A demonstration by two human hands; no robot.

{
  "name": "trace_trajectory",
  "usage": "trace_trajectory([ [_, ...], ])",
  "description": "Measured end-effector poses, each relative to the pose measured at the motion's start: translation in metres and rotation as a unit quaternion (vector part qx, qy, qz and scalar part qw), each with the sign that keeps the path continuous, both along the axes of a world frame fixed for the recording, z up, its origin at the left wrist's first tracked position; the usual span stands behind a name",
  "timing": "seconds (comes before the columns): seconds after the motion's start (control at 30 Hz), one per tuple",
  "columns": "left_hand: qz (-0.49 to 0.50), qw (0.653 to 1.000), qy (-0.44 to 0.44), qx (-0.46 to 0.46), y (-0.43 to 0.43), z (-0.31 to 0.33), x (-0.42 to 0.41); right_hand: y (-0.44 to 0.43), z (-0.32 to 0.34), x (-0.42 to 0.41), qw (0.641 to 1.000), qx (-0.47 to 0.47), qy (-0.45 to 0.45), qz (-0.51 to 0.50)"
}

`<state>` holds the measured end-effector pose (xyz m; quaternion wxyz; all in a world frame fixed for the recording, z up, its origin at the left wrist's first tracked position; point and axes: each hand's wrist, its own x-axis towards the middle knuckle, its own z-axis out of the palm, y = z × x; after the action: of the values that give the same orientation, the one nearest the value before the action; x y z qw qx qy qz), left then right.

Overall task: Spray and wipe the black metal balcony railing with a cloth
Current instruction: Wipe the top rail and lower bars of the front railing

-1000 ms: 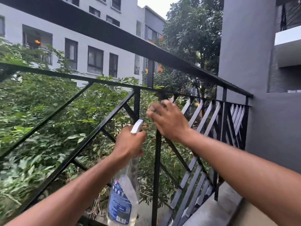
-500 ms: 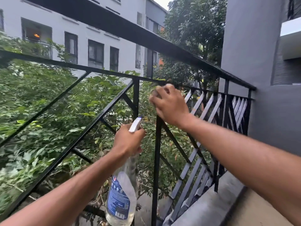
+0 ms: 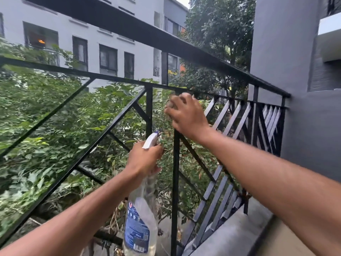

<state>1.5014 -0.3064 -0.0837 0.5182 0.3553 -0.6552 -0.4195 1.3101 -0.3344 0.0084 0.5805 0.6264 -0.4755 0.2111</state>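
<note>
cloth [image 3: 172, 106] under right hand [image 3: 187, 115], on railing [image 3: 175, 163]

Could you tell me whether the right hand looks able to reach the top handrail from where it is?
Probably yes. The right hand, holding the cloth on the post, sits below the handrail with only open air between; the left hand and bottle are lower, out of the way.
</note>
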Motion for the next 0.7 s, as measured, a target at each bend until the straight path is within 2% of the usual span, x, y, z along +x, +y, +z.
trace_trajectory([
  [0.07, 0.000, 1.000, -0.003, 0.000, 0.000, -0.004, 0.000, -0.004, -0.044, -0.005, 1.000, 0.013, -0.014, 0.025],
  [0.1, 0.000, 1.000, -0.005, -0.001, 0.001, -0.007, 0.000, -0.006, -0.076, -0.009, 0.998, 0.055, 0.008, 0.029],
  [0.17, 0.003, 1.000, -0.008, -0.003, 0.003, -0.011, 0.000, -0.002, -0.138, -0.017, 0.982, 0.161, 0.100, 0.023],
  [0.23, 0.005, 1.000, -0.009, -0.004, 0.005, -0.016, 0.001, 0.008, -0.164, -0.019, 0.961, 0.227, 0.156, 0.020],
  [0.33, -0.012, 1.000, 0.007, -0.003, 0.007, -0.022, 0.003, 0.000, -0.122, -0.018, 0.968, 0.188, 0.168, 0.013],
  [0.43, -0.014, 1.000, 0.019, 0.003, 0.004, -0.033, 0.003, -0.007, -0.066, -0.015, 0.990, 0.107, 0.084, 0.039],
  [0.5, -0.005, 1.000, 0.007, 0.000, 0.004, -0.041, -0.001, -0.005, -0.053, -0.016, 0.994, 0.085, 0.060, 0.042],
  [0.57, -0.001, 1.000, 0.001, -0.010, 0.004, -0.047, -0.004, -0.002, -0.064, -0.013, 0.997, 0.044, 0.025, 0.054],
  [0.63, -0.004, 1.000, 0.002, -0.022, 0.005, -0.056, -0.008, -0.004, -0.102, -0.013, 0.997, 0.031, -0.016, 0.064],
  [0.7, -0.016, 0.999, 0.007, -0.029, 0.008, -0.070, -0.010, -0.007, -0.158, -0.015, 0.994, 0.086, 0.029, 0.069],
])
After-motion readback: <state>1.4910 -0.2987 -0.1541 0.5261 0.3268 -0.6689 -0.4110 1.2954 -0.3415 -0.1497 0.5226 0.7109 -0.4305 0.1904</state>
